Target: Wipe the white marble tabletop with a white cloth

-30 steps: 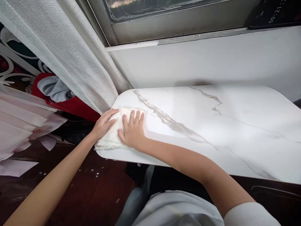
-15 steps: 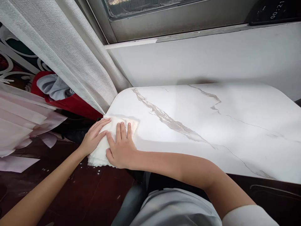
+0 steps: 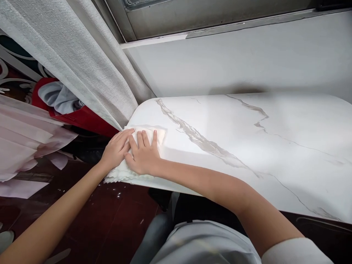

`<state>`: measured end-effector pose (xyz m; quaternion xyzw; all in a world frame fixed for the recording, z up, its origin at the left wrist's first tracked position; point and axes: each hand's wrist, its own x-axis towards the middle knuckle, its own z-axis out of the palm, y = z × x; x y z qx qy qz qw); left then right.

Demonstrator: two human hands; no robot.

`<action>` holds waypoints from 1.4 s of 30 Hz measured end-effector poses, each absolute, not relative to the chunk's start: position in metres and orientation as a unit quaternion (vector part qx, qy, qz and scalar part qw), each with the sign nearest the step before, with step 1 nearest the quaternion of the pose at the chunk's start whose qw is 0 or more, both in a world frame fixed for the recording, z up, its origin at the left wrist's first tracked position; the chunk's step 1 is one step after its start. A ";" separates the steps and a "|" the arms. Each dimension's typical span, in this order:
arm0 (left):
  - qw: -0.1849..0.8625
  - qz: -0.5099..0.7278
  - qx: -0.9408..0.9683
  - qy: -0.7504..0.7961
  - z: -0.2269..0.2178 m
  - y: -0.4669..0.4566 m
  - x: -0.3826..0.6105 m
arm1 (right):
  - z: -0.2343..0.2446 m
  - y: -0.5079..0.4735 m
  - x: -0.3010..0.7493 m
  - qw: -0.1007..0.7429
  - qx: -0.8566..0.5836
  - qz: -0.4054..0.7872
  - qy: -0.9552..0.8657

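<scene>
White, with a ragged near edge, the cloth lies on the left end of the table, its long axis slanting from near left to far right. That edge faces the person and reaches past the table's near left corner. Both palms are down on the cloth, clamped on nothing: the right hand on its middle, fingers apart and pointing away; the left hand over its left side, fingers close together. Partly behind the curtain, a red container holds crumpled grey fabric.
</scene>
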<state>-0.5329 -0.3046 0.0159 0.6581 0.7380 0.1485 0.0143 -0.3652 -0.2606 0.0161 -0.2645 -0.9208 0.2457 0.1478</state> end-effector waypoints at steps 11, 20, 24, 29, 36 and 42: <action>0.014 0.178 0.651 0.738 0.010 -0.197 -0.549 | 0.000 -0.176 -0.391 0.238 -0.348 0.148 -0.895; 0.008 0.189 0.644 0.742 0.005 -0.138 -0.561 | -0.001 -0.122 -0.403 0.238 -0.356 0.169 -0.888; -0.004 0.185 0.644 0.743 0.005 -0.122 -0.559 | -0.002 -0.105 -0.404 0.232 -0.356 0.163 -0.891; -0.013 0.185 0.633 0.751 0.003 -0.104 -0.555 | -0.002 -0.090 -0.402 0.236 -0.365 0.157 -0.887; -0.014 0.183 0.650 0.738 0.000 -0.079 -0.544 | -0.001 -0.075 -0.387 0.222 -0.384 0.152 -0.884; -0.014 0.186 0.666 0.722 -0.001 -0.063 -0.528 | 0.001 -0.069 -0.372 0.211 -0.416 0.142 -0.873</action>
